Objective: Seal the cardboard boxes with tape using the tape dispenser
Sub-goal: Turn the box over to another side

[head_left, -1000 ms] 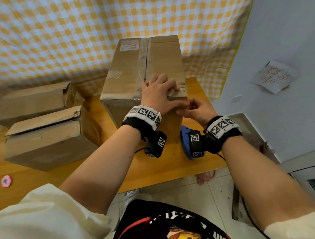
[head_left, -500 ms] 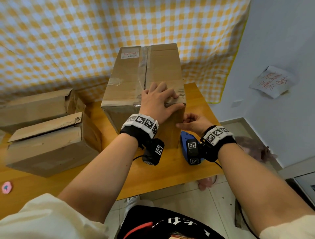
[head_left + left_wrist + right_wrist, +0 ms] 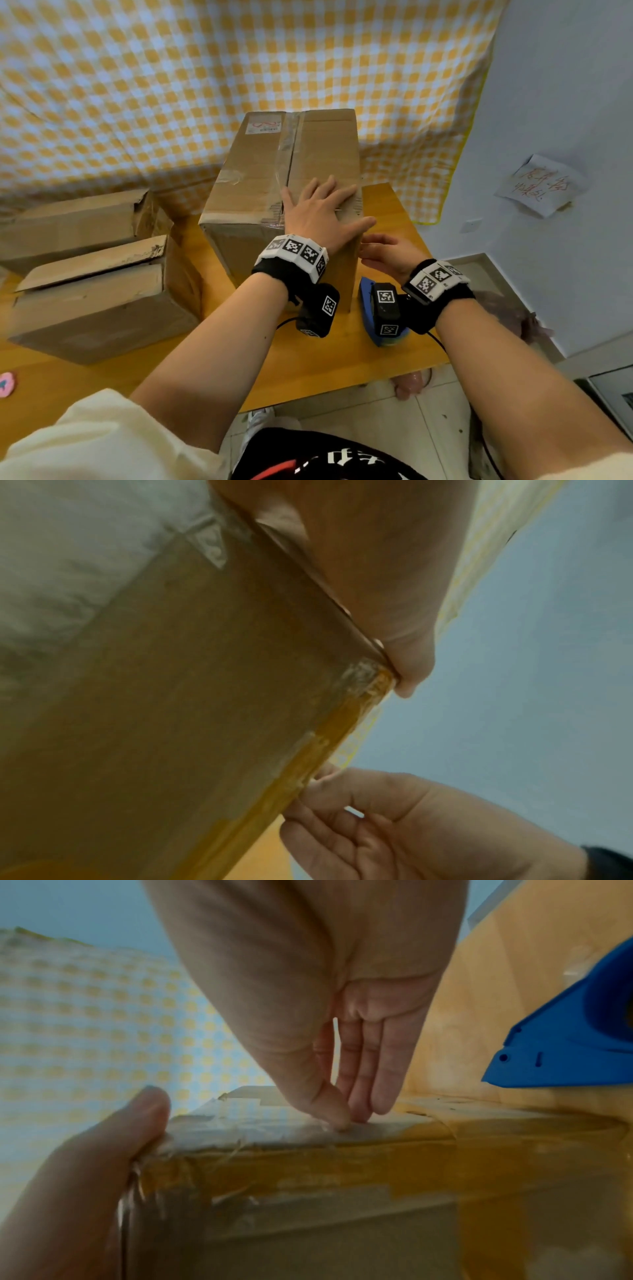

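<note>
A tall cardboard box (image 3: 253,178) stands on the wooden table (image 3: 329,370), with clear tape running along its top seam. My left hand (image 3: 325,209) lies flat on the box top near the right front corner, fingers spread. In the left wrist view its palm (image 3: 377,574) presses the top edge. My right hand (image 3: 376,246) is against the box's right side just below that corner. Its straight fingertips (image 3: 356,1112) and thumb press the shiny tape (image 3: 274,1131) there. The blue tape dispenser (image 3: 368,308) rests on the table beside the box, partly hidden by my wrist camera.
Two smaller cardboard boxes (image 3: 102,298) (image 3: 75,222) lie at the left of the table, flaps loose. A yellow checked cloth (image 3: 205,68) hangs behind. The table's right edge is just beyond the dispenser. A small pink object (image 3: 7,383) sits at the far left.
My left fingers, curled over the box's front edge before, now lie spread flat on top. My right hand has slid from the top corner down onto the box's side.
</note>
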